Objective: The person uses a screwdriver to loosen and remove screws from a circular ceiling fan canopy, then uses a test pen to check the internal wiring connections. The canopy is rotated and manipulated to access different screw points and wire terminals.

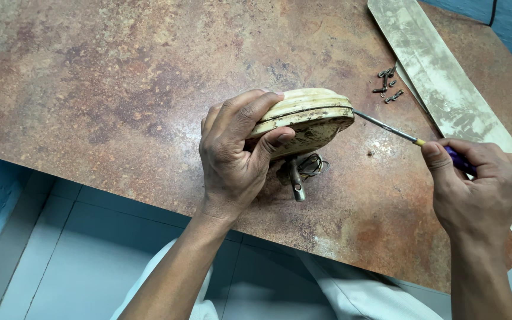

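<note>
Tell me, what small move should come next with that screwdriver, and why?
Probably a gentle twist of the screwdriver. Its tip already sits at the seam of the cream motor housing, which the left hand holds tilted on edge, and the right hand grips the handle. Loose screws lie nearby.

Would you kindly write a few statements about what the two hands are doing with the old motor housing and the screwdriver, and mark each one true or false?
1. The left hand grips the cream motor housing tilted on its edge. True.
2. The right hand holds a hammer. False: it holds a screwdriver with a purple handle.
3. The screwdriver's tip meets the housing's rim on the side away from the left hand. True.
4. The loose screws lie inside the housing. False: they lie on the brown table, beside the pale fan blade.
5. A metal shaft sticks out beneath the housing. True.
</note>
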